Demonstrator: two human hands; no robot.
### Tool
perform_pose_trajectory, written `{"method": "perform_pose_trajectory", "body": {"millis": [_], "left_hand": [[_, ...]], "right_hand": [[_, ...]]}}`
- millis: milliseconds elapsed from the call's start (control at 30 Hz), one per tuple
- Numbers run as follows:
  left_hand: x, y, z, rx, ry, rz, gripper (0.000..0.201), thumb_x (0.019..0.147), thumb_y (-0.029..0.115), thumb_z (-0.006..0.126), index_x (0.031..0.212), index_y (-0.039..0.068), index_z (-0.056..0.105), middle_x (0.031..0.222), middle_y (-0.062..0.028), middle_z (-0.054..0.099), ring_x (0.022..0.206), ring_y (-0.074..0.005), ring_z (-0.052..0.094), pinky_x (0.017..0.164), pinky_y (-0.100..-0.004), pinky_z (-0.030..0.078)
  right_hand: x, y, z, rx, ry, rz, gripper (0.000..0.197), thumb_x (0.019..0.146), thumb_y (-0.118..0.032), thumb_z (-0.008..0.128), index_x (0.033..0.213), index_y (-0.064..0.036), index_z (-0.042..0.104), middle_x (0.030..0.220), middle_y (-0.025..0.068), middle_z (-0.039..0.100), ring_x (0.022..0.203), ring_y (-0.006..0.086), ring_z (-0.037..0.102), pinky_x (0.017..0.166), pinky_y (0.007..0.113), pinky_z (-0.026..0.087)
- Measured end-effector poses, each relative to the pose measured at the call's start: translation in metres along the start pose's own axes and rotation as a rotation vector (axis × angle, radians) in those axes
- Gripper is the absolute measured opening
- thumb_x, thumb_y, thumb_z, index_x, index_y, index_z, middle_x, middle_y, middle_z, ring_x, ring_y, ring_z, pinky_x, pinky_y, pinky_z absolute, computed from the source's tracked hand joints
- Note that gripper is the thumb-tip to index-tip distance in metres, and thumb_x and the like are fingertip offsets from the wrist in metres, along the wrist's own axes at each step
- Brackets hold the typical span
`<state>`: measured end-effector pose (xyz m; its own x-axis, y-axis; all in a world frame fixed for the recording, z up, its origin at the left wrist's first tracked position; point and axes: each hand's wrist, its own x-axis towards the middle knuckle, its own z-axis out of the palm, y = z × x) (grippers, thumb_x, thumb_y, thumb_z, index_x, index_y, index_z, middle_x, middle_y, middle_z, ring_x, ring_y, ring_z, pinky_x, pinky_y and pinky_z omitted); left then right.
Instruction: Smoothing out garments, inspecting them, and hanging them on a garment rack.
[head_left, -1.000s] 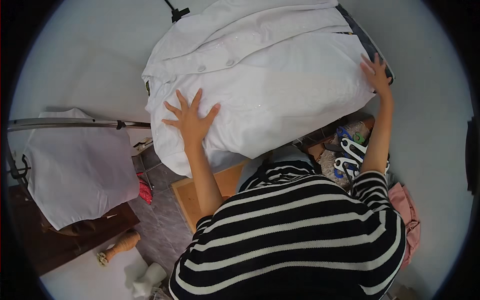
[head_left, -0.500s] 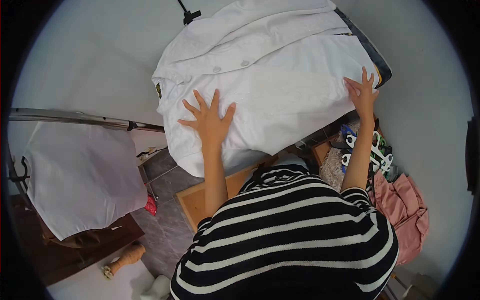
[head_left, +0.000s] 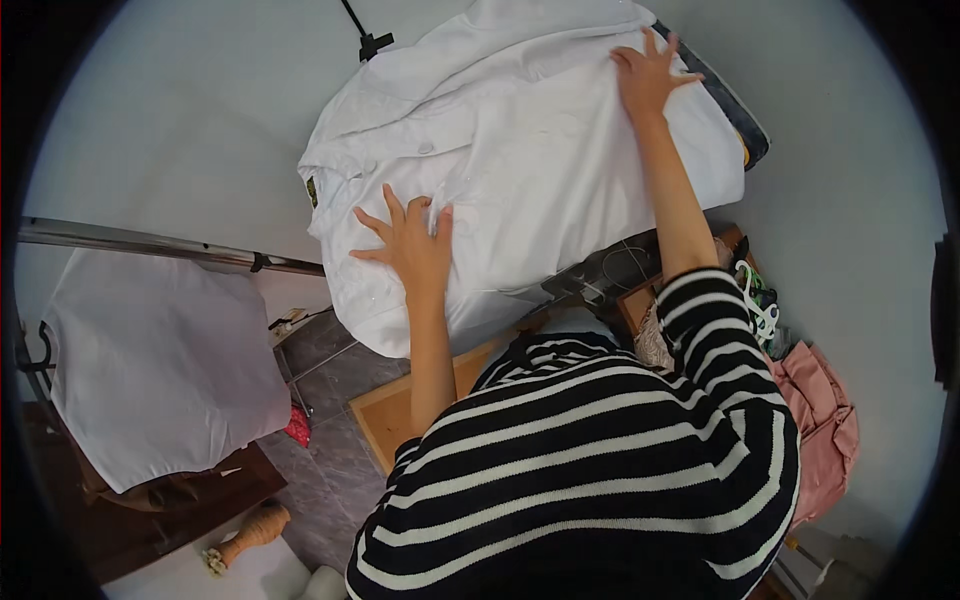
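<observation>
A white buttoned garment (head_left: 540, 190) lies spread over a padded board with a dark edge (head_left: 735, 110). My left hand (head_left: 415, 250) rests on the cloth left of centre, fingers spread. Near the far right side, my right hand (head_left: 652, 85) has thumb and forefinger together on the cloth, seemingly pinching it, while its other fingers stick out. Soft creases run down the garment from there. Round buttons show on its front at the left; the rest of that row is hard to make out.
A metal rail (head_left: 170, 240) reaches in from the left, above a hanging pale garment (head_left: 170, 370). A wooden board (head_left: 385, 410) lies below the white cloth. Pink fabric (head_left: 820, 420) and white-and-green hangers (head_left: 762, 305) sit at the right. A vase (head_left: 258, 530) is at lower left.
My right hand has moved away from me and left along the garment, and the cloth has shifted with it, showing more dark area under the near edge. My left hand has barely moved.
</observation>
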<state>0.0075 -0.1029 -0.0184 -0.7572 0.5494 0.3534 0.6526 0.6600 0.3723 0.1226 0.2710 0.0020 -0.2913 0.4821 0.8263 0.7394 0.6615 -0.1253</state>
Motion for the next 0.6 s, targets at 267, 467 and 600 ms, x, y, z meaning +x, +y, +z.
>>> {"method": "perform_pose_trajectory", "body": {"millis": [267,467,600], "left_hand": [[0.0,0.009,0.006,-0.039,0.036,-0.034,0.022,0.079,0.03,0.062,0.097,0.016,0.061,0.146,-0.0144,0.028,0.135,-0.0506,0.0,0.088,-0.079,-0.004],[-0.001,0.001,0.006,0.022,0.072,-0.043,0.022,0.08,0.028,0.061,0.098,0.017,0.06,0.147,-0.0135,0.028,0.134,-0.0507,0.003,0.087,-0.0799,-0.003],[0.004,-0.001,0.01,0.029,0.045,-0.038,0.023,0.08,0.028,0.06,0.1,0.018,0.061,0.147,-0.0124,0.028,0.134,-0.0507,0.003,0.087,-0.0799,-0.003]], "right_hand": [[-0.027,-0.015,0.014,0.015,-0.371,0.055,0.023,0.083,-0.025,0.055,0.102,-0.0289,0.068,0.141,0.0099,0.037,0.135,0.038,0.019,0.087,0.082,0.002],[-0.073,-0.099,-0.098,0.402,-0.612,-0.381,0.045,0.092,-0.041,0.043,0.136,-0.0284,0.042,0.151,0.0135,0.015,0.139,0.0392,0.006,0.1,0.069,0.011],[-0.116,-0.062,-0.139,0.487,-0.845,-0.697,0.049,0.089,-0.047,0.045,0.136,-0.0318,0.041,0.149,-0.001,0.025,0.138,0.0297,0.019,0.099,0.073,0.002]]}}
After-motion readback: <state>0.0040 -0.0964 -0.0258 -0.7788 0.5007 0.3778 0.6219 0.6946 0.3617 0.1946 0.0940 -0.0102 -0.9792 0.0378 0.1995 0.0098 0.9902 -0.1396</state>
